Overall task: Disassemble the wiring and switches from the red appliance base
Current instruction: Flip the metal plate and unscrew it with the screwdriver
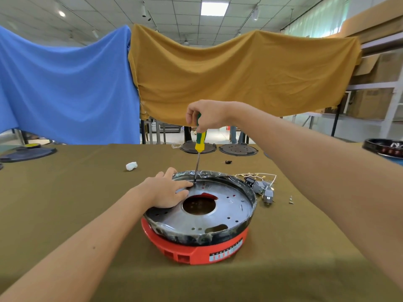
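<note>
The red appliance base (192,251) sits in the middle of the table with a round metal pan (231,212) on top of it. My left hand (165,191) rests flat on the pan's far left side, fingers spread toward the rim. My right hand (205,116) grips the green and yellow handle of a screwdriver (199,147) held upright; its tip meets the pan near the far rim, just beside my left fingertips. A bundle of white wires with grey switches (262,188) lies on the table to the right of the pan.
Loose screws (290,199) lie right of the switches. A white wad (131,166) and a small black part (228,162) sit further back. Dark round plates (197,147) (237,149) (28,152) line the far edge. Another black appliance (383,147) stands at far right.
</note>
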A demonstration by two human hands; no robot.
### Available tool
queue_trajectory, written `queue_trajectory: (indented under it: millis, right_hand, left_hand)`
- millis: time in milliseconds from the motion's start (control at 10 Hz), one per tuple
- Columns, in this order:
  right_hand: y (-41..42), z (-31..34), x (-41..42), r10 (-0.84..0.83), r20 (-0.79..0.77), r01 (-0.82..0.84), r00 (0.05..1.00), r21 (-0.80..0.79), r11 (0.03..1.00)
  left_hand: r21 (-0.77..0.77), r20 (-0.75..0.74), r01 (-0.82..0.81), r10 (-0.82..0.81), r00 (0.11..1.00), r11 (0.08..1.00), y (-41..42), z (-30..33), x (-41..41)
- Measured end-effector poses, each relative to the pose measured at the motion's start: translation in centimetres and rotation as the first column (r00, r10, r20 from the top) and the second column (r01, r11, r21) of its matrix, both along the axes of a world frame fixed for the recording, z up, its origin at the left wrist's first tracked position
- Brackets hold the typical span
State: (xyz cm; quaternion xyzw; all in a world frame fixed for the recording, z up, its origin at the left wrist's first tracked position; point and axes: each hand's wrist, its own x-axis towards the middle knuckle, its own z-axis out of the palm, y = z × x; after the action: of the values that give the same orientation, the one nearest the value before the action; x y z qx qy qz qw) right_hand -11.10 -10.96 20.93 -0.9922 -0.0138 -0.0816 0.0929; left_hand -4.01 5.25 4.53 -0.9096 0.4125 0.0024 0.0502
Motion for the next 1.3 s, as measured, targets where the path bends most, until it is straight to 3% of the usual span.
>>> queue_trajectory:
  millis: [100,200,300,400,500,600,700,800,900,1000,1100,1200,1300]
  right_hand:
    - [0.6,-0.8,0.5,-0.233,0.044,0.229,0.971,-0.436,0.870]
    - [0.8,-0.9,1.3,-0.203,0.116,0.233,0.972,-0.552,0.800]
    - [0.1,-0.3,1.5,-0.062,0.051,0.076,0.997,-0.349,0.934]
    - [-0.5,0.1,0.7,0.053,0.031,-0.052,0.998,-0.033,0.998]
    - [-0.9,0.1,0.3,0.073,-0.008,-0.071,0.997,0.162,0.984]
    - [-0.4,-0.2,0.3,-0.107,-0.039,0.102,0.993,-0.116,0.988]
    - [0.5,-0.4,0.7,-0.214,0.080,0.228,0.973,-0.394,0.890]
    - [0.8,0.1,0.6,-0.092,0.016,0.093,0.996,-0.302,0.949]
    - [0.9,0.9,0.0,0.018,-0.041,-0.022,0.999,-0.107,0.994]
    - [0.7,0.9,-0.4,0.013,-0.046,-0.012,0.999,0.021,1.000]
    - [0.5,0.3,-0.3,-0.081,-0.055,0.070,0.995,-0.180,0.981]
    - [0.8,-0.6,0.5,-0.244,0.070,0.243,0.967,-0.534,0.810]
    - [1.1,-0.9,1.1,-0.133,0.110,0.172,0.985,-0.573,0.801]
  left_hand:
    - [0.000,-0.006,-0.002,0.002,1.000,1.000,0.0,0.1,0.0]
    - [-0.004,-0.010,0.003,-0.003,1.000,1.000,0.0,0.1,-0.1]
    - [-0.007,-0.012,0.000,0.000,1.000,1.000,0.1,0.1,-0.1]
    - [-0.009,-0.015,-0.001,0.001,1.000,1.000,0.1,0.1,-0.1]
    - [-0.004,-0.014,-0.004,0.004,1.000,1.000,0.1,0.1,-0.1]
    - [0.004,-0.013,-0.008,0.008,1.000,1.000,0.0,0.2,-0.1]
    - [-0.002,-0.009,-0.003,0.003,1.000,1.000,0.1,0.1,-0.1]
    - [0.000,-0.008,-0.002,0.002,1.000,1.000,0.1,0.1,-0.2]
    - [-0.006,-0.011,0.001,-0.001,1.000,1.000,0.1,0.2,-0.1]
    - [0.000,-0.007,-0.003,0.003,1.000,1.000,0.1,0.1,-0.1]
    - [-0.006,0.008,-0.005,0.005,1.000,1.000,0.1,0.0,-0.1]
    - [-0.013,-0.001,-0.009,0.009,1.000,1.000,0.0,0.0,0.0]
    - [-0.013,-0.002,-0.002,0.002,1.000,1.000,0.1,0.0,0.0]
